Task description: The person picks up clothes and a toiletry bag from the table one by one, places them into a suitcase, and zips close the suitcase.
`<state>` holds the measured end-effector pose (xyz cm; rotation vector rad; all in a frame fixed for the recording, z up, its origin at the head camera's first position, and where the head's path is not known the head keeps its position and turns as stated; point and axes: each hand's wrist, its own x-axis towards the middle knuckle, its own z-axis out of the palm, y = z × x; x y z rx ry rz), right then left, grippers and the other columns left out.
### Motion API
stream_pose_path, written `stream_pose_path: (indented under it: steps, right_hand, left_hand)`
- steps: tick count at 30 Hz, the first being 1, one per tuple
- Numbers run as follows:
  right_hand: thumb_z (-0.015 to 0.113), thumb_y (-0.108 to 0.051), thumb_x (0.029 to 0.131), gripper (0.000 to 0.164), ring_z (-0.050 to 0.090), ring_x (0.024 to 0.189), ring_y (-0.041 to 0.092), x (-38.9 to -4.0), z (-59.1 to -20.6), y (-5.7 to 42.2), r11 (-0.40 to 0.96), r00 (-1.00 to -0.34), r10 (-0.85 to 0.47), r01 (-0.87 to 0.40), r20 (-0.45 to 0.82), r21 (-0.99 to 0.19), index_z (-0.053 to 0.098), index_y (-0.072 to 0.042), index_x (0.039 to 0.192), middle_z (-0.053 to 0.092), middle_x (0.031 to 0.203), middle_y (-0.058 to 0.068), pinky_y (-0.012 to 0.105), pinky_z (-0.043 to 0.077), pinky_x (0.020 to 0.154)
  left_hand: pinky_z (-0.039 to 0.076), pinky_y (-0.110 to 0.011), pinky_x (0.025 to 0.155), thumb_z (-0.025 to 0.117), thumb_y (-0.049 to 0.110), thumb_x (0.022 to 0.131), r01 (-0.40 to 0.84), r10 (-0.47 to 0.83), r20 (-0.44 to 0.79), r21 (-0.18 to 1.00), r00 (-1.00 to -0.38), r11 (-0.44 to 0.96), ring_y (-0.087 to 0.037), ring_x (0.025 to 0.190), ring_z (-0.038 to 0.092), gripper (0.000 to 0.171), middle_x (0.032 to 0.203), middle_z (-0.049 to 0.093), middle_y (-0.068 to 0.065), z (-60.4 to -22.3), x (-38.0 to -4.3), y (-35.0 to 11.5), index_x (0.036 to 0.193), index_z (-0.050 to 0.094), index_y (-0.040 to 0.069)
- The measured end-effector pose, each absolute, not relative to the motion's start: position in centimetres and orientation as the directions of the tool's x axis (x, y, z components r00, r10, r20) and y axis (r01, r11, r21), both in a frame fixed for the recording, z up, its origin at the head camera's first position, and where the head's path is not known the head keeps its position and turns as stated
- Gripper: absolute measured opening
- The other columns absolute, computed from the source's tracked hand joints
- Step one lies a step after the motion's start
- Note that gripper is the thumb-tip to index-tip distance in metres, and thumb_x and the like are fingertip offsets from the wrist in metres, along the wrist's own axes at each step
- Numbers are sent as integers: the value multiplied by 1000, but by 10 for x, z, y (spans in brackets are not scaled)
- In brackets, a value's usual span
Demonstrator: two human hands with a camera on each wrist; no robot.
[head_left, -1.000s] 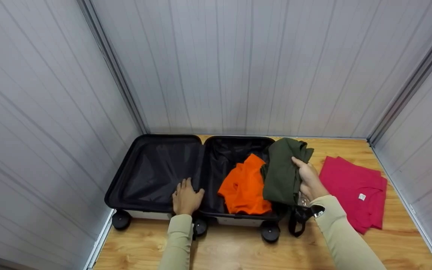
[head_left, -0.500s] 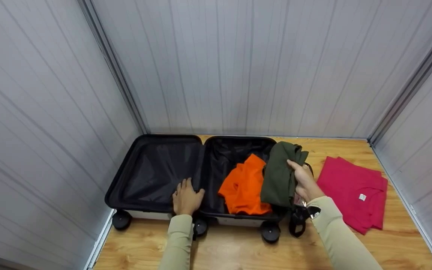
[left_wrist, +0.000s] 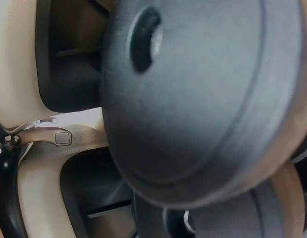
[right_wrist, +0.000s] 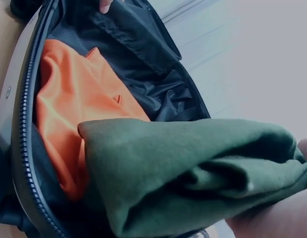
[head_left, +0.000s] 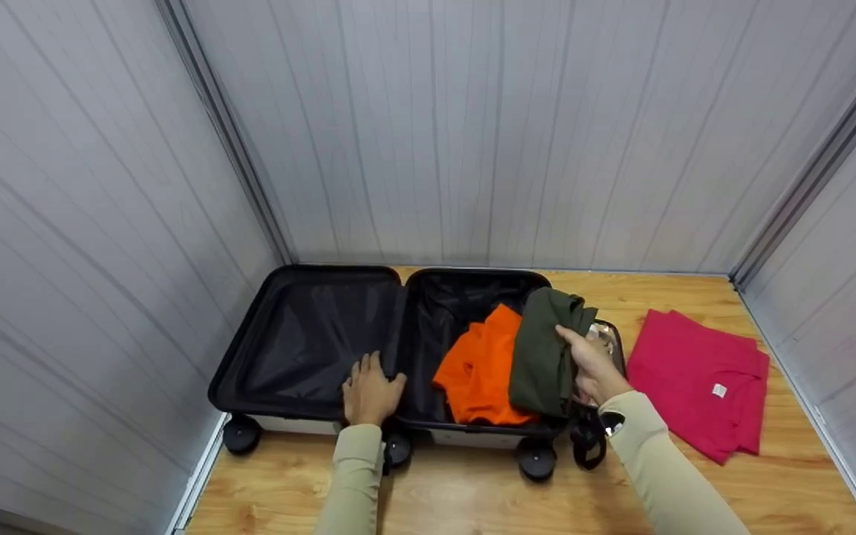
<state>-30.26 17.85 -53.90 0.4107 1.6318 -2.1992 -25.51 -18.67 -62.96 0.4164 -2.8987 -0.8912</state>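
Observation:
An opened suitcase (head_left: 309, 413) lies flat with its two halves side by side. My left hand (head_left: 372, 392) rests, fingers spread, near the hinge between the halves. An orange garment (head_left: 476, 371) lies in the right half. My right hand (head_left: 593, 364) grips a folded dark green garment (head_left: 543, 353), thumb on top, over the right side of that half. In the right wrist view the green garment (right_wrist: 143, 163) overlaps the lower part of the orange garment (right_wrist: 79, 94). The left wrist view shows mostly a black suitcase wheel (left_wrist: 193, 99), and the left hand is hidden there.
A folded pink T-shirt (head_left: 695, 379) lies on the wooden floor (head_left: 465, 498) at the right. Partly behind my right hand is a dark-edged item with a shiny interior (head_left: 606, 336); a black strap (head_left: 588, 446) lies near it. Panelled walls (head_left: 465, 134) stand behind and at both sides.
My right hand has moved left and slightly down with the green garment, further over the suitcase. More of the shiny item behind it now shows. My left hand has stayed in place.

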Motion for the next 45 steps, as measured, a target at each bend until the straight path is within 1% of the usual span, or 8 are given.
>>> stream_pose_path:
  steps: [7,16,20,24,30,33,38,45]
  right_hand:
    - [58,-29,104,40,68,92,10,-303,-549,171,-238,-897,-74,440,-436,-866,47,-3,133,66,105,-2,26,56,91]
    - [53,-30,106,57,61,112,15,-303,-562,165,-202,-896,-104,445,-432,-872,33,0,149,53,136,9,30,51,103]
    - [51,-29,107,59,62,115,18,-302,-568,163,-194,-894,-145,446,-424,-874,28,-1,154,52,141,12,34,52,104]
    - [53,-23,107,57,67,107,18,-299,-575,161,-179,-888,-181,452,-422,-874,30,-3,155,62,130,8,38,57,95]
    - [57,-15,104,40,73,92,16,-297,-585,154,-197,-890,-199,446,-410,-873,45,3,137,74,100,2,38,61,83]
    - [60,-15,102,42,74,91,18,-296,-590,150,-179,-890,-176,449,-420,-875,43,4,135,74,101,5,40,62,83]
    - [63,-16,100,55,73,90,19,-292,-597,144,-143,-884,-150,462,-442,-875,29,2,140,66,109,10,43,61,84]
    - [63,-17,101,40,72,80,16,-288,-604,136,-134,-898,-155,433,-413,-891,38,-1,128,68,92,3,39,60,78]
  left_hand:
    - [24,-66,122,65,44,95,-225,-277,6,566,-961,793,-41,152,32,73,162,41,-18,-630,-256,-186,155,43,8]
    - [24,-65,122,65,44,96,-225,-280,9,573,-960,788,-41,152,32,74,162,40,-19,-630,-254,-187,156,42,8]
    - [22,-65,123,65,42,97,-221,-272,-4,591,-962,775,-42,153,30,74,163,37,-19,-630,-253,-187,157,40,7]
    - [22,-65,124,64,43,97,-228,-274,-10,582,-962,780,-41,154,29,74,164,37,-19,-629,-253,-187,157,40,8]
    - [22,-64,124,65,44,96,-231,-276,-11,575,-961,785,-41,154,29,74,164,37,-18,-628,-252,-188,157,40,9]
    - [22,-65,123,65,43,96,-226,-274,-8,588,-962,776,-41,153,29,74,163,37,-19,-627,-251,-187,157,40,8]
    - [22,-65,123,65,42,96,-217,-273,4,595,-962,774,-42,153,30,74,163,38,-19,-629,-251,-187,157,40,8]
    - [23,-65,123,65,43,96,-215,-271,8,588,-962,780,-42,153,31,74,163,38,-19,-630,-252,-187,156,41,7]
